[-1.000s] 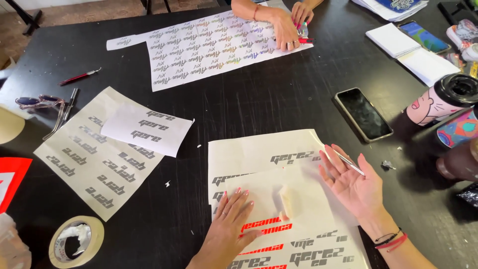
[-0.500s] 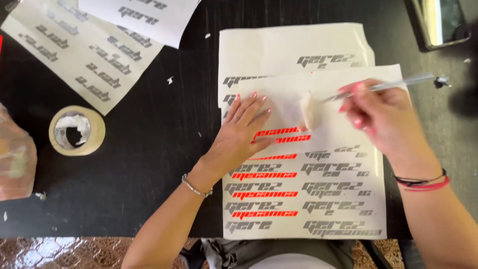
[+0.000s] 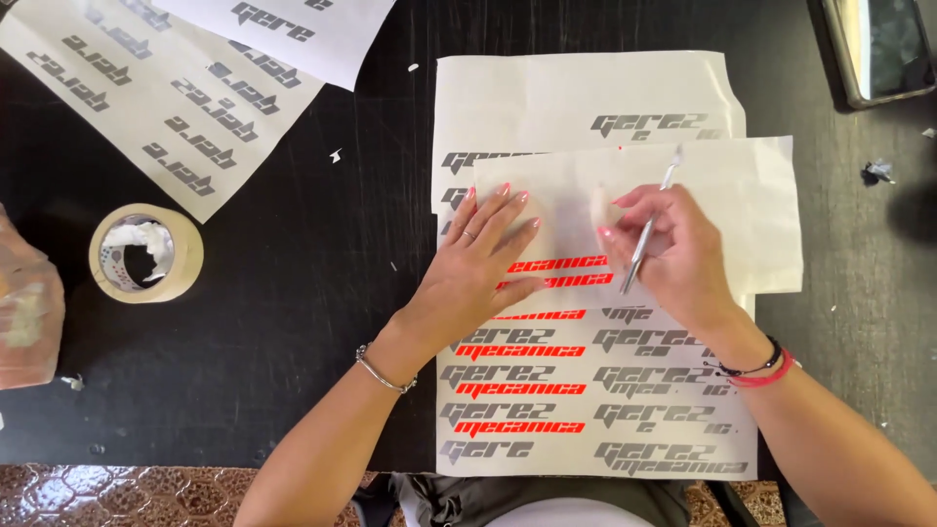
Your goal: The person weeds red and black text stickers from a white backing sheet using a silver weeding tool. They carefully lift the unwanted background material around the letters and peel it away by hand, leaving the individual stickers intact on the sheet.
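My left hand point(image 3: 480, 262) lies flat, fingers spread, on a translucent transfer sheet point(image 3: 742, 215) laid over a white sticker sheet point(image 3: 586, 410) printed with grey and red lettering. My right hand point(image 3: 673, 254) grips a thin metal tool point(image 3: 649, 229) like a pen, its tip pointing up and away from me; the fingertips pinch a small pale scrap at the sheet's middle. Another cream sheet point(image 3: 576, 93) with grey lettering lies under both, farther from me. All rest on a black table point(image 3: 293, 322).
A roll of tape point(image 3: 146, 254) sits at the left. More lettered sheets point(image 3: 146, 98) lie at the top left. A phone point(image 3: 883, 44) is at the top right corner. A brownish object point(image 3: 29, 307) shows at the left edge. Small paper scraps dot the table.
The view has tilted down and closer to the sheets. My left hand has settled flat on the transfer sheet, and my right hand has drawn the tool in over the sheet's middle.
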